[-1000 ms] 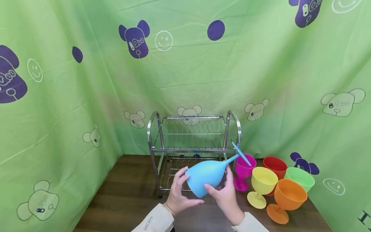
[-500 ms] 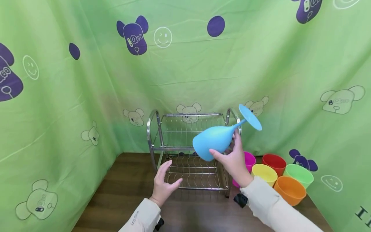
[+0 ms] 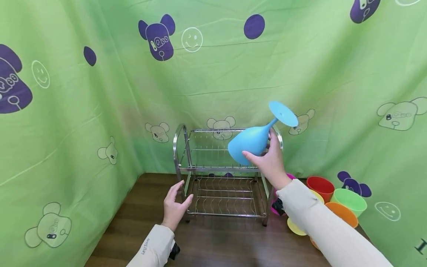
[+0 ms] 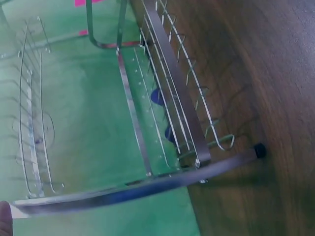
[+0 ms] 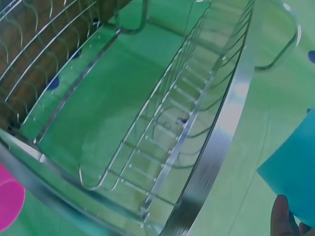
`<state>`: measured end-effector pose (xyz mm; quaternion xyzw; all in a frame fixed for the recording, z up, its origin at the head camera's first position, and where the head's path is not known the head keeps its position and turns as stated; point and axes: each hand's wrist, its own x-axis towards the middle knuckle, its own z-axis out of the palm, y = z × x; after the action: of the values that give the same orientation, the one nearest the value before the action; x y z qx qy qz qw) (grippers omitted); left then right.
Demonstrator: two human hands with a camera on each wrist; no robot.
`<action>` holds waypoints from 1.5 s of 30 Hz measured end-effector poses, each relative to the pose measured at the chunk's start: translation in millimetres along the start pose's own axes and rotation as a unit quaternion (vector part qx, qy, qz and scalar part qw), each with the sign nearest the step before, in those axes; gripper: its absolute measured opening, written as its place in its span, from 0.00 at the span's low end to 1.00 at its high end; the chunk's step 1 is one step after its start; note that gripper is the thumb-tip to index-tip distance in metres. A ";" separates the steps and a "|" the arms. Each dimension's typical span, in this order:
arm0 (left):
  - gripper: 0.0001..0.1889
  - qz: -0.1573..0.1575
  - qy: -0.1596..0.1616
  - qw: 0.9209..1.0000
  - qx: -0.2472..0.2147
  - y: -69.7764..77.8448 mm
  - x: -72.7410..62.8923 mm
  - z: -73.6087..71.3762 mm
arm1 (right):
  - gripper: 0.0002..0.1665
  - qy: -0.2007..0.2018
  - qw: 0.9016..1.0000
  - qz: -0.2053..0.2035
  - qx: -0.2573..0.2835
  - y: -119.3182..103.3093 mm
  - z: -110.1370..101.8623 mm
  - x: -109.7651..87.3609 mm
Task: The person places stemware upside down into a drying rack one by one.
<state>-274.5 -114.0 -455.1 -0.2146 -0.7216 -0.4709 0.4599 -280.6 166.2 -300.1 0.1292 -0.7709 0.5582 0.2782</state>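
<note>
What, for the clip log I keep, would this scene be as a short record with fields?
held item: blue goblet, tilted, foot up
right hand: grips the blue goblet by its bowl
left hand: holds nothing, near the rack's left side
rack: metal, two tiers, standing on the brown table
other goblets: red, light green, orange, yellow, magenta, right of the rack
backdrop: green printed cloth

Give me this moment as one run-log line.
Right hand: grips blue goblet, foot up, bowl tilted down | Left hand: holds nothing, near metal rack | Red goblet, green goblet: right of metal rack
</note>
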 end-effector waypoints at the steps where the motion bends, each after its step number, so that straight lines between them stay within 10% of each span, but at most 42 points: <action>1: 0.27 -0.009 0.001 1.000 -0.002 1.0 1.6 -1.5 | 0.60 0.001 1.000 0.002 -0.009 1.2 0.1 2.5; 6: 0.24 -0.077 -0.002 0.997 0.000 19.2 14.2 -13.0 | 0.60 0.001 0.998 0.026 -0.060 6.8 -0.8 15.3; 13: 0.26 -0.196 -0.016 0.980 -0.016 -12.7 17.9 -16.4 | 0.57 -0.012 0.985 0.068 -0.157 10.6 0.6 35.1; 23: 0.27 -0.284 -0.019 0.958 -0.038 -16.6 30.7 -24.4 | 0.59 -0.023 0.968 0.120 -0.218 25.5 17.2 41.3; 45: 0.23 -0.310 -0.041 0.948 -0.062 -29.6 24.5 -16.6 | 0.57 -0.045 0.949 0.146 -0.277 43.7 24.0 34.5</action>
<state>-300.7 -145.4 -446.0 -0.0283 -0.7401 -0.6249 0.2469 -337.7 162.6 -320.1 -0.0422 -0.9174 0.3507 0.1833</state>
